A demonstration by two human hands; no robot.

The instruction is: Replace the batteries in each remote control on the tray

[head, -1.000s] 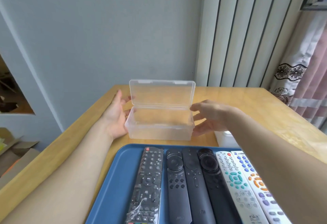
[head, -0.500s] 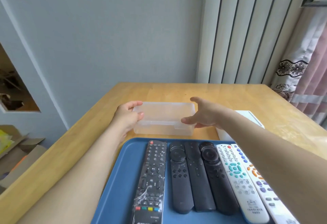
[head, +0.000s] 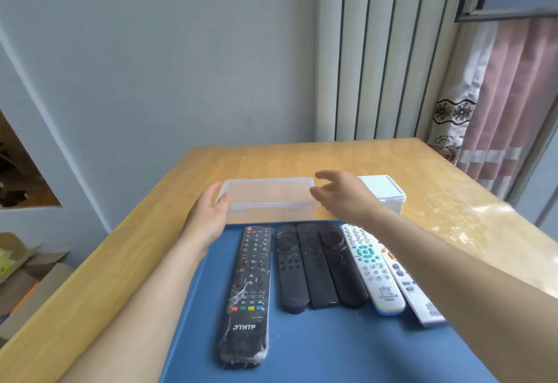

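Note:
A blue tray point(head: 317, 349) lies near me on the wooden table and carries several remote controls side by side. At the left is a long black remote point(head: 249, 289) wrapped in clear film, then three short black remotes point(head: 315, 264) and two white remotes point(head: 376, 271). Just beyond the tray stands a clear plastic box point(head: 268, 198) with its lid down. My left hand point(head: 208, 216) grips the box's left end. My right hand point(head: 341, 195) hovers at the box's right end with its fingers spread, holding nothing.
A small white box point(head: 385, 190) stands on the table point(head: 302, 159) behind my right hand. A grey wall and vertical blinds rise behind the table. Curtains hang at the right, and cardboard boxes point(head: 27, 271) lie on the floor at the left.
The clear box's lid, upright a second ago, has come down shut. My right hand has let go of the box and lifted slightly. The view has tilted down, showing more of the tray.

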